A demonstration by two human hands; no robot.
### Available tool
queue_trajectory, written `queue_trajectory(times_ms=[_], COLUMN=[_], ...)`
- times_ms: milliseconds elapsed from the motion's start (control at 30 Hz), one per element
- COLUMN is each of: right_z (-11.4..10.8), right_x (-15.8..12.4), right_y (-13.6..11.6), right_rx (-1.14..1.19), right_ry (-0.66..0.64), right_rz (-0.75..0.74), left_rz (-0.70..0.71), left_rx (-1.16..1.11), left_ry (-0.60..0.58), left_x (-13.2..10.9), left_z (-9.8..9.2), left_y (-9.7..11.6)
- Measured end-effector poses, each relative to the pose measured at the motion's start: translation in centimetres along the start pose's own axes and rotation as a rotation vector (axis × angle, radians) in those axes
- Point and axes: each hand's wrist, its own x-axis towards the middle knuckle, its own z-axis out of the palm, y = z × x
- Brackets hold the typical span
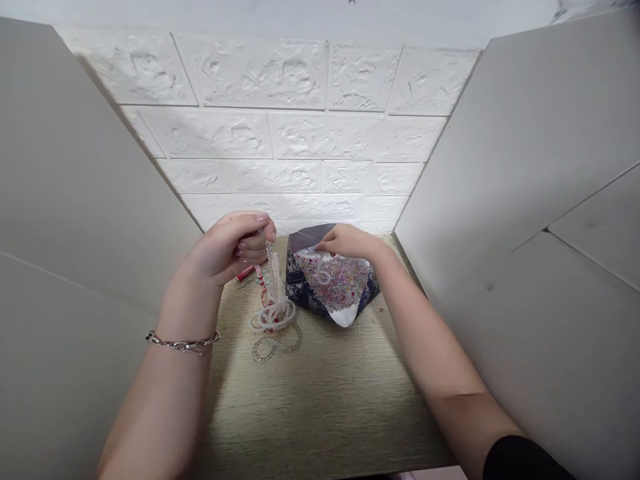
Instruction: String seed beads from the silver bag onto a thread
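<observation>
My left hand (245, 243) is closed around the upper end of several bead strands (273, 270). They hang down and lie in loops of white and clear beads (275, 317) on the table. My right hand (343, 241) pinches the end of a string of small clear beads (306, 251) above an open dark-blue patterned box (300, 293). Inside the box, on a white lining (345, 316), lies a heap of small multicoloured beads (335, 280). A short curl of white beads (323, 270) shows just below my right fingers.
A red stick-like item (245, 273) lies behind the strands, partly hidden by my left hand. Red and pink beads (263, 287) sit beside it. Grey panels (75, 200) rise on both sides of the wooden tabletop (320, 400), and a white brick-pattern wall (300, 133) closes the back.
</observation>
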Motion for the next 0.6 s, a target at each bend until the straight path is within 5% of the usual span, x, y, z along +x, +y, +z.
queue_trajectory(times_ms=[300,600], right_z=[-2.6,-5.1], right_x=[-2.0,-4.1], right_y=[-0.9,-2.3], right_rx=[0.313,0.356], right_ry=[0.707,0.971], right_rz=[-0.065,-0.170], left_rz=[-0.030,-0.055], left_rx=[-0.064,-0.153], left_ry=[-0.069,-0.161], left_x=[0.3,0.9], left_z=[0.1,0.5], left_y=[-0.4,-1.0])
